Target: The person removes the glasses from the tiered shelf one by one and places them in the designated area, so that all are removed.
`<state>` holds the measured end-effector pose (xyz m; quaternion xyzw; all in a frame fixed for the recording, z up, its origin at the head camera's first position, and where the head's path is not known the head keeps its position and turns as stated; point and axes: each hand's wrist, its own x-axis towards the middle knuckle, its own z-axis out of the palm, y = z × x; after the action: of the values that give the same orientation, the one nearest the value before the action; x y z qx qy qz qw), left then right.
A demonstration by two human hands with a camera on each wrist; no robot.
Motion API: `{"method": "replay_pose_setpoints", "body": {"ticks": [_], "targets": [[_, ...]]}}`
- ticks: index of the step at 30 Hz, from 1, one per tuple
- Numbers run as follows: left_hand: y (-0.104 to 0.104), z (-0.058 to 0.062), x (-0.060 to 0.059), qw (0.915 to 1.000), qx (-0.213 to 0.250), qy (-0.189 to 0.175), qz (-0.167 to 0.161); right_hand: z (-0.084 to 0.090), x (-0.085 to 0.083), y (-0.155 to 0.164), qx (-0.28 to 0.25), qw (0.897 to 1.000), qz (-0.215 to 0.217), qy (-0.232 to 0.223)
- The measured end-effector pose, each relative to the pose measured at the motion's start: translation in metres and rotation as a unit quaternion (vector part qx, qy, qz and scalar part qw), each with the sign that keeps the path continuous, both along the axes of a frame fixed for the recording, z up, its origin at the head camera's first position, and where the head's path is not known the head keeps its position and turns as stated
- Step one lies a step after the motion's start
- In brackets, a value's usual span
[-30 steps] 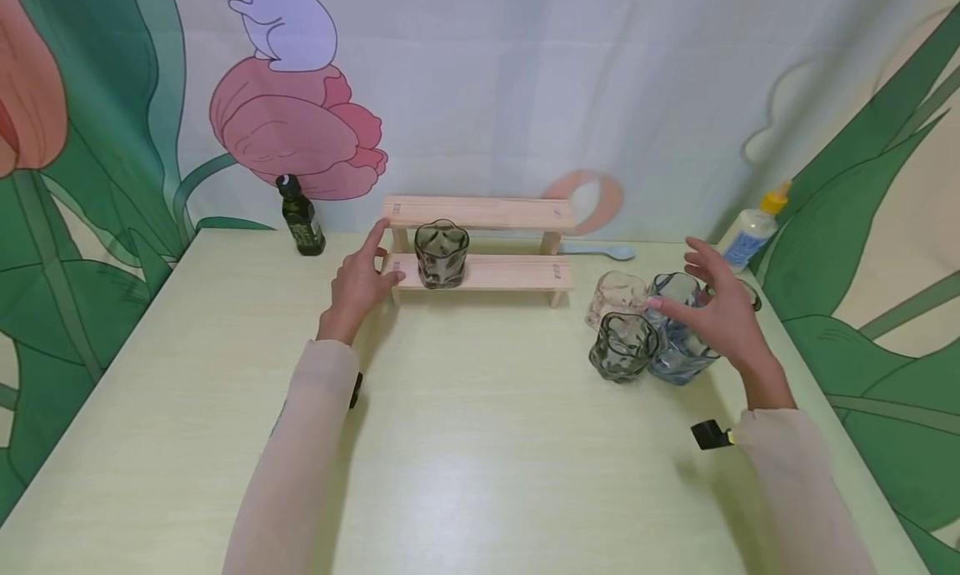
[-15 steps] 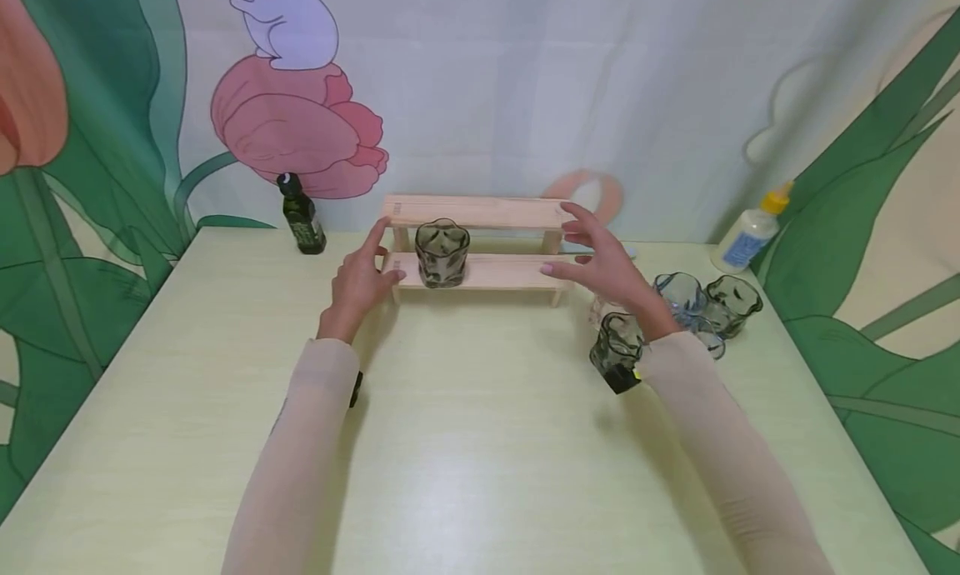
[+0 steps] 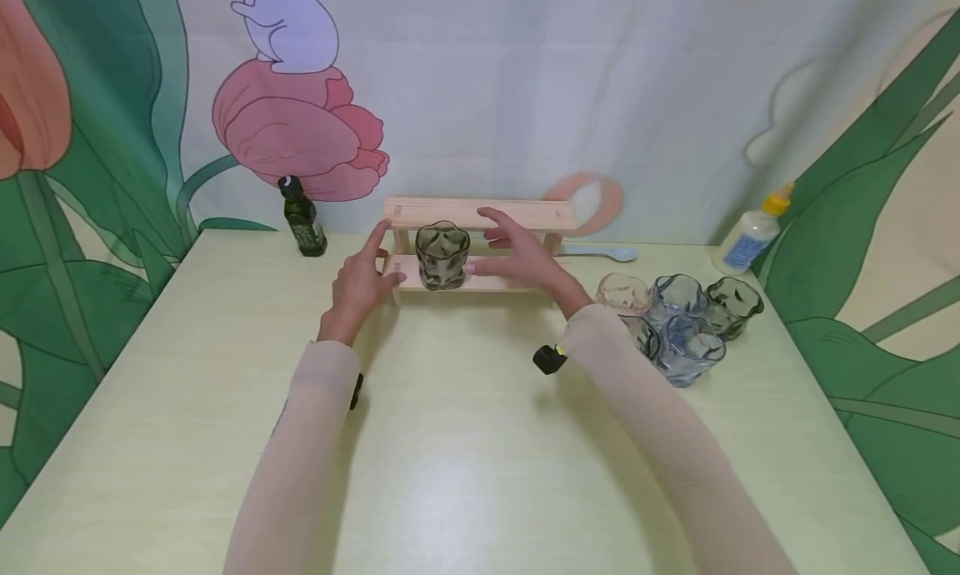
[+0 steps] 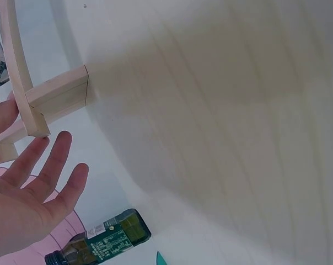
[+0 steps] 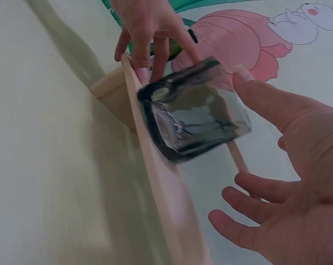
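Note:
A two-tier wooden shelf (image 3: 517, 275) stands at the back of the table. On the left part of its lower tier sits a smoky grey wavy glass (image 3: 442, 257), upright. My left hand (image 3: 358, 283) holds the shelf's left end, its thumb on the lower tier and its index finger reaching to the upper one. In the left wrist view, fingertips of the left hand (image 4: 37, 187) meet the board's end. My right hand (image 3: 521, 258) is just right of the glass, thumb and fingers spread. In the right wrist view a gap shows between most of these fingers and the glass (image 5: 194, 118).
To the right stand several wavy glasses: a pink one (image 3: 624, 293), blue ones (image 3: 686, 354) and grey ones (image 3: 731, 308), partly behind my right sleeve. A glue bottle (image 3: 746, 242) and a pale blue spoon (image 3: 611, 252) lie beyond. A dark green bottle (image 3: 303, 221) stands left.
My right hand has moved left from above the glasses on the right, past the shelf's right end, to beside the grey glass. The left hand has stayed at the shelf's left end.

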<state>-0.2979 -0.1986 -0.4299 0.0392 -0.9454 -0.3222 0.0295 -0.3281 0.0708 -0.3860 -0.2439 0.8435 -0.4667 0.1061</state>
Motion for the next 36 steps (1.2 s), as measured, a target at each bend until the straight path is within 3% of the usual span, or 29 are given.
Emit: {"method": "replay_pose_setpoints", "body": {"ticks": [14, 18, 36], "targets": [[0.0, 0.0, 0.0, 1.0, -0.001, 0.008, 0.003, -0.02, -0.005, -0.05, -0.018, 0.999, -0.032, 0.001], [0.0, -0.001, 0.0, 1.0, 0.0, 0.007, 0.002, -0.023, -0.005, -0.055, -0.005, 0.999, -0.039, 0.019], [0.0, 0.001, 0.0, 1.0, -0.001, -0.003, 0.001, -0.024, -0.003, -0.062, -0.014, 0.999, -0.051, 0.013]]}}
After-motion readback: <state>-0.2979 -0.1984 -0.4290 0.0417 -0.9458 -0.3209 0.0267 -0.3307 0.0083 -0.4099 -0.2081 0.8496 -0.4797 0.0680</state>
